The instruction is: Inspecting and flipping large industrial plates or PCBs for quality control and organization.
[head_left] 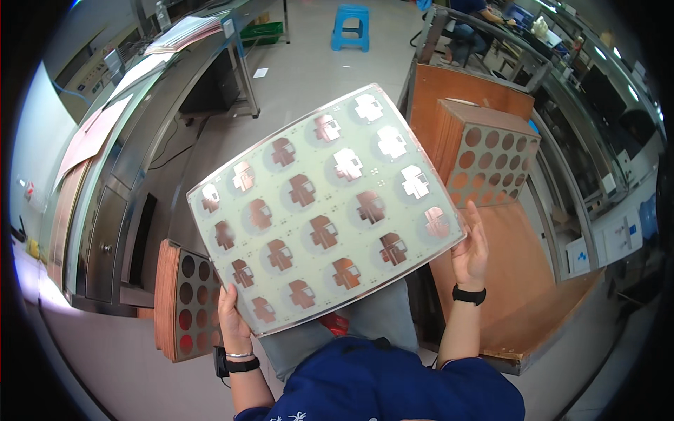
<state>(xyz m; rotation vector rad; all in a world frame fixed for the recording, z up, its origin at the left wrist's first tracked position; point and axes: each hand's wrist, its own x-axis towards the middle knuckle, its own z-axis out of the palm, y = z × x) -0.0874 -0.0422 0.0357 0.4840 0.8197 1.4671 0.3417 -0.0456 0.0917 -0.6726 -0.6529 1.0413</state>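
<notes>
A large pale green circuit board panel (312, 210) with rows of shiny copper patterns is held up, tilted, in front of my body. My left hand (234, 319) grips it near its lower left corner, with the thumb on the edge. At the right edge, my right hand (470, 254) supports the lower right corner, its fingers pointing up along the side and partly hidden behind the panel. Both wrists wear black bands. To the left of my left hand stands a stack of boards (184, 302) with round copper spots.
On the right, another stack of copper-spotted boards (491, 151) rests in a brown board-lined cart (505, 274) with a metal frame. A metal workbench (116, 217) with papers runs along the left. Farther off are a blue stool (349, 28), a green crate (261, 32) and a seated person (467, 28).
</notes>
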